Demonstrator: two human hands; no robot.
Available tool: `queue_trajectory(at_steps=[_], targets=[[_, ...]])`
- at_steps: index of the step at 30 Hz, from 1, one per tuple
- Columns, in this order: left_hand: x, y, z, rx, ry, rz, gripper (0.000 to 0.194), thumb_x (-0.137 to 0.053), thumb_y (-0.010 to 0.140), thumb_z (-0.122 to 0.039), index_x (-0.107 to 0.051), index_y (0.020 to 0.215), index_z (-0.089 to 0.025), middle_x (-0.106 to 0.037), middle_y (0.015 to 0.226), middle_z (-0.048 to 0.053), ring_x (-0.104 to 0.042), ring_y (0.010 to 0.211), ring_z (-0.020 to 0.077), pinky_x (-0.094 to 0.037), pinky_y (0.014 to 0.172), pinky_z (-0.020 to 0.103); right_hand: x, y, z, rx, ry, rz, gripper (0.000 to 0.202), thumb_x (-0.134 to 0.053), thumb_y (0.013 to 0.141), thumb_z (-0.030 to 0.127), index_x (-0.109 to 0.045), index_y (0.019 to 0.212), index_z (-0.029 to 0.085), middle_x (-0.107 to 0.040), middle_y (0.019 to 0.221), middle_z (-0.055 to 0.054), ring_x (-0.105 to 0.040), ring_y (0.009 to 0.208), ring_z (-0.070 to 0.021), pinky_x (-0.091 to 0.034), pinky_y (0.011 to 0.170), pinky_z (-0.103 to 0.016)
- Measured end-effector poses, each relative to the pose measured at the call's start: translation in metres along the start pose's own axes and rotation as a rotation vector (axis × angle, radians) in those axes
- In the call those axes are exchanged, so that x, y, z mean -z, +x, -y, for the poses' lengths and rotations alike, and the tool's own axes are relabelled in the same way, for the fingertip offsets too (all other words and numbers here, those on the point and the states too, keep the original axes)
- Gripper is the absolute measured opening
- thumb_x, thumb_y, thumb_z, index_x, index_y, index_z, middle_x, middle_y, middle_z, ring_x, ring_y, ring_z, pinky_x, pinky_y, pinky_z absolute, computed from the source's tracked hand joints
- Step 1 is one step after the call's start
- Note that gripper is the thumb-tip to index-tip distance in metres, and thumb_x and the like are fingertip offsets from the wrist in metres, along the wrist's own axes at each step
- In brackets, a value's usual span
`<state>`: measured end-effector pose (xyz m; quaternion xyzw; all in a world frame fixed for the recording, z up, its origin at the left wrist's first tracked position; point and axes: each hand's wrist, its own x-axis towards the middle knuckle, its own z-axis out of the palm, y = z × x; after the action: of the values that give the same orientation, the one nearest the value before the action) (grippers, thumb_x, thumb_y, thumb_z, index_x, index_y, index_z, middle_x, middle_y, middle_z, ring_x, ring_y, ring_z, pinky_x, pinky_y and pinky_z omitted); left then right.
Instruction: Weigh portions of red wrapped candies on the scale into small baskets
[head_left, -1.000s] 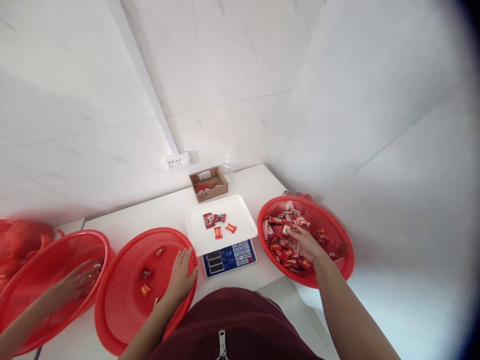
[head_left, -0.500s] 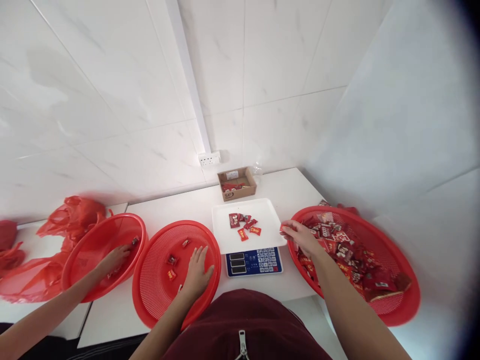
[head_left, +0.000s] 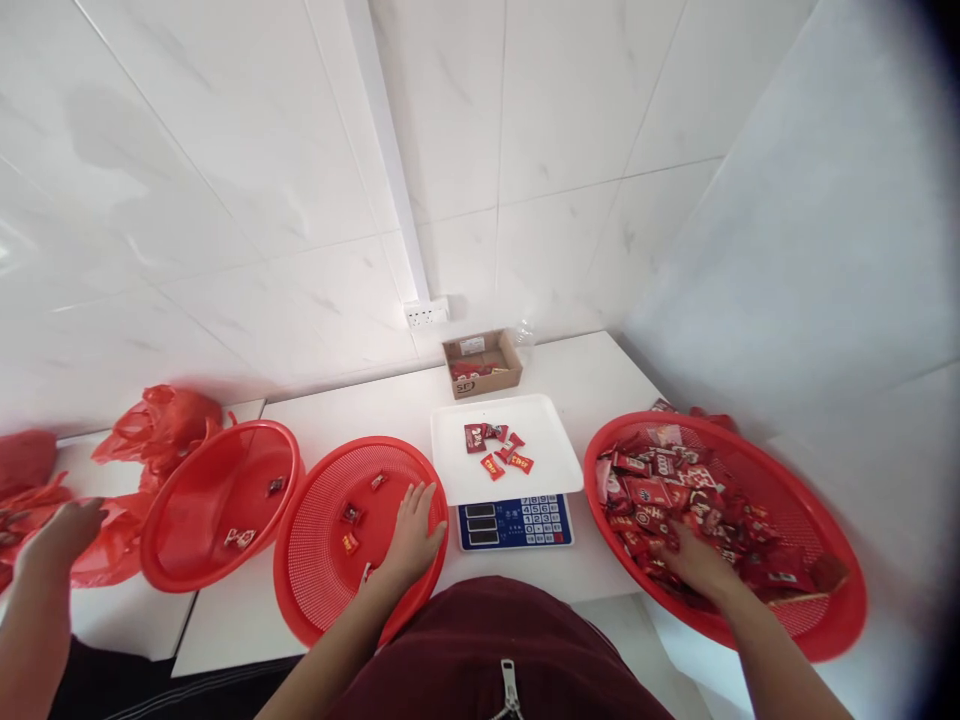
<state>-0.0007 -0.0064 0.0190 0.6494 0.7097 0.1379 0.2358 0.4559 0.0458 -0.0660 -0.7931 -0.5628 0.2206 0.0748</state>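
My left hand (head_left: 414, 532) rests with its fingers stretched out over the right side of a red mesh basket (head_left: 300, 580), holding nothing. Inside that basket lie a few small wrapped candies (head_left: 351, 513). My right hand (head_left: 701, 560) reaches into a larger red basket (head_left: 832, 520) heaped with red candy packets (head_left: 649, 492); its fingertips are partly hidden and blurred among them. Between the baskets stands a digital scale (head_left: 514, 523) with a white tray (head_left: 454, 480), on which several red candies (head_left: 475, 438) lie.
A co-worker's hand (head_left: 64, 530) is over red plastic bags (head_left: 112, 540) at the far left. Another red basin (head_left: 187, 500) holds two small piles of candies. Behind the scale, a small cardboard box (head_left: 487, 384) with red packets stands near the wall socket (head_left: 426, 314).
My right hand has moved from the tray's right edge, where it pinched a small red candy, into the large basket. The co-worker's hand has left the basin, moving left to the bags.
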Motion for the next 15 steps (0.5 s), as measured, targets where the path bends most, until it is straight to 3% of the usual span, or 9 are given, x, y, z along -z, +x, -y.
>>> queue_trajectory(at_steps=[4, 8, 12, 15], targets=[[0.001, 0.001, -0.002, -0.01, 0.003, 0.008, 0.06, -0.045, 0.079, -0.029, -0.039, 0.136, -0.013, -0.039, 0.144, 0.013, -0.023, 0.138, 0.03, -0.025, 0.11, 0.049, -0.007, -0.014, 0.011, -0.018, -0.165, 0.087, 0.052, -0.052, 0.073, 0.032, -0.056, 0.12, 0.009, -0.062, 0.114, -0.024, -0.064, 0.097, -0.0319, -0.046, 0.083, -0.041], [-0.001, 0.001, 0.002, -0.001, 0.01, 0.0, 0.059, -0.045, 0.079, -0.03, -0.039, 0.136, -0.013, -0.038, 0.144, 0.012, -0.023, 0.138, 0.0295, -0.025, 0.111, 0.048, 0.011, -0.008, 0.005, -0.057, -0.133, 0.138, 0.03, -0.05, 0.075, 0.029, -0.065, 0.098, 0.017, -0.07, 0.094, -0.017, -0.066, 0.091, -0.0299, -0.047, 0.08, -0.038], [-0.002, 0.0, 0.004, 0.004, 0.008, -0.011, 0.06, -0.045, 0.079, -0.029, -0.04, 0.136, -0.011, -0.038, 0.144, 0.014, -0.025, 0.138, 0.0297, -0.025, 0.111, 0.049, 0.041, -0.004, 0.007, -0.175, -0.022, 0.031, 0.025, -0.047, 0.078, 0.033, -0.064, 0.09, 0.021, -0.071, 0.093, -0.013, -0.066, 0.083, -0.0296, -0.048, 0.075, -0.039], [0.0, -0.001, 0.003, 0.018, 0.004, 0.004, 0.061, -0.046, 0.078, -0.028, -0.04, 0.136, -0.009, -0.038, 0.144, 0.015, -0.024, 0.138, 0.0295, -0.024, 0.112, 0.047, 0.059, -0.009, 0.034, -0.177, 0.161, -0.082, 0.032, -0.048, 0.077, 0.042, -0.064, 0.094, 0.02, -0.07, 0.092, -0.013, -0.065, 0.085, -0.0301, -0.048, 0.076, -0.041]])
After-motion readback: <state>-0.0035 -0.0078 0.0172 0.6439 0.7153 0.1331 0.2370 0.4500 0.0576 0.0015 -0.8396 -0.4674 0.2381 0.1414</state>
